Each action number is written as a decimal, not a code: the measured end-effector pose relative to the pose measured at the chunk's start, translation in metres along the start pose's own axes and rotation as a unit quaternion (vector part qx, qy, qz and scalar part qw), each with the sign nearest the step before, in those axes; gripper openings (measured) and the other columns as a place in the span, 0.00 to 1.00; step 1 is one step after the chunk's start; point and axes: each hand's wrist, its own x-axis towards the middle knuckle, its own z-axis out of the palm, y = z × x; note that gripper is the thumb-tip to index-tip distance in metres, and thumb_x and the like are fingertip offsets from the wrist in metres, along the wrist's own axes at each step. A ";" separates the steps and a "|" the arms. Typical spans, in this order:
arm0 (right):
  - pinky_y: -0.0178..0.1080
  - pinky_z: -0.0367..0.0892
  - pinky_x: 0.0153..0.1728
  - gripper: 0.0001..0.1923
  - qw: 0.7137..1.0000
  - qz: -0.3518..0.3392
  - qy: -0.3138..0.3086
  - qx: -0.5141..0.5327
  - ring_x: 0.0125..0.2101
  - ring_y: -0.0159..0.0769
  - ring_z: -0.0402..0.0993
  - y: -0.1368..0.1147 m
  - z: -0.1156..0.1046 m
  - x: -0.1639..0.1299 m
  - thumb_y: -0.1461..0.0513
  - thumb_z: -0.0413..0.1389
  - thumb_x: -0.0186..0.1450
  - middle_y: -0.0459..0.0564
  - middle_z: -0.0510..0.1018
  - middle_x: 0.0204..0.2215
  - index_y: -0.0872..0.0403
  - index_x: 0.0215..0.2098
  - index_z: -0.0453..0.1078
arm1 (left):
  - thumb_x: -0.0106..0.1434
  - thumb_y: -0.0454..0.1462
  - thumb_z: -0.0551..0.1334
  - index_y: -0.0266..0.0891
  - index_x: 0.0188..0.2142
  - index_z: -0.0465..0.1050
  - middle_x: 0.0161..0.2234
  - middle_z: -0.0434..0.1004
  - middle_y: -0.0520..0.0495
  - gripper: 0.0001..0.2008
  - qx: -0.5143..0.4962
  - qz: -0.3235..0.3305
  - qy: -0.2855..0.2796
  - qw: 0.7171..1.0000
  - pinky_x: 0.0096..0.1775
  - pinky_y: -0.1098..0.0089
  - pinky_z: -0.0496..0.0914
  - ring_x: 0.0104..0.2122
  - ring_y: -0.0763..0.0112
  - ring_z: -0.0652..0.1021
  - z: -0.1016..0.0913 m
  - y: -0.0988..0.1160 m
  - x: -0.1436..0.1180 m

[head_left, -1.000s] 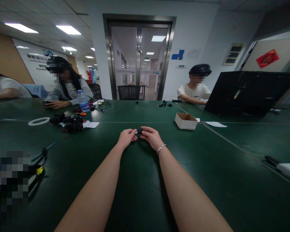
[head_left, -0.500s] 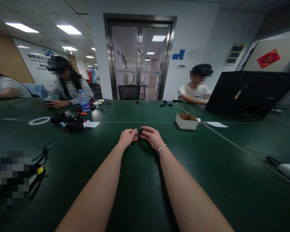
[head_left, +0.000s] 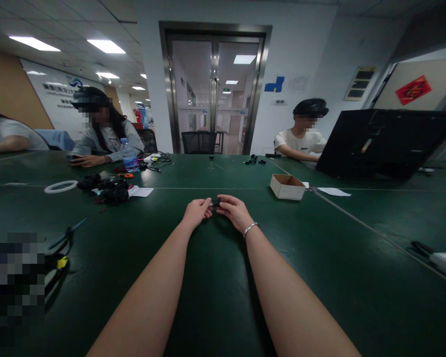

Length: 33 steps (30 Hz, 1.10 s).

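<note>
Both my hands meet over the green table, pinching a small black part between them. My left hand grips its left end, fingers curled shut; my right hand grips the right end, bracelet on wrist. Cardboard box sits well apart, right

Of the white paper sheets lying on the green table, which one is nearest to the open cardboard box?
The white sheet just right of the cardboard box, near the black panel. The other sheet lies far to the left, beside the pile of black parts.
</note>
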 end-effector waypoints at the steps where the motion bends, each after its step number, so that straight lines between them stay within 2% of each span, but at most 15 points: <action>1: 0.31 0.76 0.31 0.13 1.000 0.000 0.002 0.001 0.26 0.29 0.76 0.000 0.000 0.000 0.75 0.56 0.57 0.48 0.75 0.32 0.57 0.38 0.75 | 0.64 0.49 0.54 0.34 0.28 0.71 0.20 0.74 0.46 0.21 0.001 0.002 0.002 1.000 0.25 0.72 0.65 0.20 0.73 0.73 0.000 0.000 -0.001; 7: 0.32 0.76 0.29 0.11 1.000 0.000 0.007 0.010 0.24 0.29 0.75 0.001 0.000 0.001 0.73 0.61 0.56 0.48 0.76 0.29 0.57 0.37 0.75 | 0.63 0.49 0.55 0.35 0.30 0.72 0.22 0.74 0.47 0.19 0.012 0.023 0.025 0.999 0.25 0.72 0.66 0.20 0.73 0.73 0.002 0.004 -0.006; 13: 0.31 0.75 0.26 0.08 0.999 0.003 0.038 0.013 0.23 0.31 0.74 0.002 0.000 0.002 0.70 0.63 0.57 0.48 0.76 0.23 0.60 0.36 0.74 | 0.61 0.45 0.58 0.35 0.31 0.71 0.24 0.74 0.48 0.14 -0.038 0.024 0.028 0.999 0.24 0.75 0.65 0.22 0.74 0.73 0.004 0.008 -0.007; 20: 0.33 0.75 0.26 0.08 0.999 0.007 0.046 0.019 0.22 0.31 0.74 0.001 0.000 0.002 0.69 0.65 0.57 0.49 0.76 0.23 0.60 0.35 0.74 | 0.60 0.42 0.60 0.36 0.36 0.73 0.29 0.74 0.47 0.11 -0.057 0.024 0.021 0.998 0.24 0.77 0.65 0.26 0.75 0.73 0.004 0.011 -0.009; 25: 0.32 0.75 0.26 0.07 0.998 0.010 0.052 0.018 0.22 0.30 0.74 0.000 0.001 0.001 0.68 0.66 0.57 0.49 0.76 0.23 0.60 0.33 0.74 | 0.56 0.40 0.63 0.37 0.40 0.73 0.33 0.75 0.46 0.12 -0.072 0.037 0.012 0.997 0.24 0.77 0.68 0.30 0.72 0.75 0.003 0.011 -0.011; 33: 0.32 0.75 0.26 0.06 0.999 0.021 0.047 0.019 0.22 0.31 0.75 -0.001 0.001 0.001 0.68 0.65 0.59 0.51 0.77 0.25 0.61 0.33 0.73 | 0.53 0.37 0.65 0.36 0.40 0.73 0.37 0.74 0.44 0.13 -0.078 0.063 0.013 0.995 0.26 0.75 0.70 0.33 0.69 0.76 0.002 0.011 -0.012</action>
